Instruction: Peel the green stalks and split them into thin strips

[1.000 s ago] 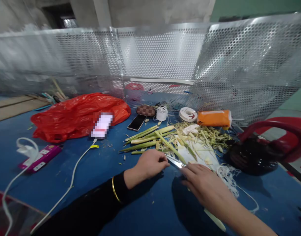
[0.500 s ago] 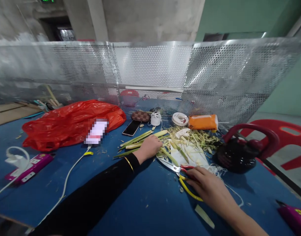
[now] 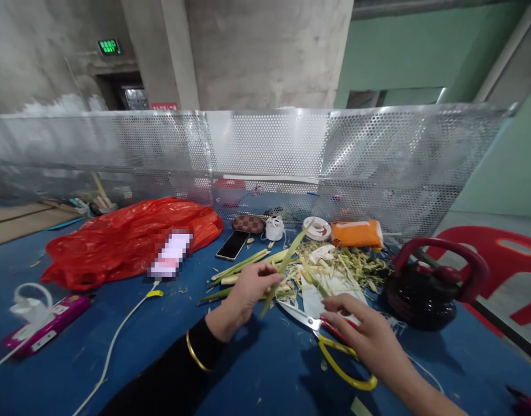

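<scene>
- A green stalk (image 3: pixel 290 263) was held pinched in the left hand (image 3: pixel 248 288), just left of the scissors (image 3: pixel 312 325).
- The scissors' handles were loosely covered by the half-open right hand (image 3: pixel 361 335).

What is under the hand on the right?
The right hand lies over scissors on the blue table. Their blades and yellow handle loop stick out; the red handle is mostly hidden by fingers.

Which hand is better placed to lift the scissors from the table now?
Right, probably: the right hand rests on the handles of the scissors, whereas the left hand is busy holding up a green stalk.
</scene>
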`<state>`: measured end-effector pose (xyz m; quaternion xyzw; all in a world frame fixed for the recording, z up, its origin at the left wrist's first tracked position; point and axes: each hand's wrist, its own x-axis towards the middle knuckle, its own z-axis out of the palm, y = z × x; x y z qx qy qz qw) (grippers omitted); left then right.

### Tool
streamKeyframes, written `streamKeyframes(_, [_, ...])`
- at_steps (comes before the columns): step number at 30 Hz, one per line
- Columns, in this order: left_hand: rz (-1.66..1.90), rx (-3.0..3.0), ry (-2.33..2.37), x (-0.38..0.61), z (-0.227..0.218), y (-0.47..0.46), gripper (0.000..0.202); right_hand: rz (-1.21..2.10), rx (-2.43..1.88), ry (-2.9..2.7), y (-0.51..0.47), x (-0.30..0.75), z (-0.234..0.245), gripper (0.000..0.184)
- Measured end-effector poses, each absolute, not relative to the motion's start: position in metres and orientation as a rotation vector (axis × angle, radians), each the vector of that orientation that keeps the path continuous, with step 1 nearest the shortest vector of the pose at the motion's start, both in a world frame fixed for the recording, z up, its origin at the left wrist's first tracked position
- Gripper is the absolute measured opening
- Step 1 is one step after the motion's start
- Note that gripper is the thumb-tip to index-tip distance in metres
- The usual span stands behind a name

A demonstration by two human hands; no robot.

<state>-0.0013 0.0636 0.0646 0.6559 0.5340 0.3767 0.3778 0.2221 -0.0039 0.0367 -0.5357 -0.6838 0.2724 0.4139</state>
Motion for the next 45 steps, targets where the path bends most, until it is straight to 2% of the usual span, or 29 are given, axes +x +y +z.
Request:
streamKeyframes(2, [0.892, 1.172, 1.130, 0.009, 0.058, 0.048, 0.024, 0.913, -1.331, -1.489, 0.008, 0.208, 0.048, 0.032])
streamKeyframes(4, [0.819, 1.007, 1.044, 0.016, 0.051, 0.034, 0.028, 1.118, -1.283, -1.272, 0.018, 0.195, 0.052, 0.038])
streamKeyframes(8, [0.744, 0.984, 1.015, 0.018, 0.039, 0.024, 0.027, 1.371, -1.138, -1.032, 0.028, 0.183, 0.042, 0.036])
streamKeyframes(12, [0.649, 1.159, 0.980, 0.015, 0.030, 0.029, 0.027, 1.449, -1.050, -0.888, 0.032, 0.191, 0.032, 0.035])
streamKeyframes(18, [0.449, 1.198, 0.938, 0.017, 0.026, 0.027, 0.030, 1.280, -1.039, -0.839, 0.040, 0.210, 0.040, 0.031])
streamKeyframes(24, [0.445, 1.185, 0.938, 0.015, 0.028, 0.026, 0.026, 1.222, -1.009, -0.776, 0.043, 0.219, 0.045, 0.027])
streamKeyframes(31, [0.485, 1.224, 0.999, 0.014, 0.029, 0.028, 0.024, 1.119, -1.117, -0.840, 0.049, 0.231, 0.048, 0.031])
streamKeyframes(39, [0.449, 1.215, 0.993, 0.014, 0.032, 0.024, 0.020, 0.743, -1.191, -0.906, 0.061, 0.256, 0.041, 0.032])
streamKeyframes(42, [0.555, 1.102, 1.050, 0.015, 0.034, 0.024, 0.023, 0.592, -1.353, -1.074, 0.063, 0.265, 0.041, 0.032])
streamKeyframes(45, [0.719, 0.978, 1.090, 0.016, 0.032, 0.027, 0.024, 0.273, -1.570, -1.387, 0.057, 0.254, 0.042, 0.037])
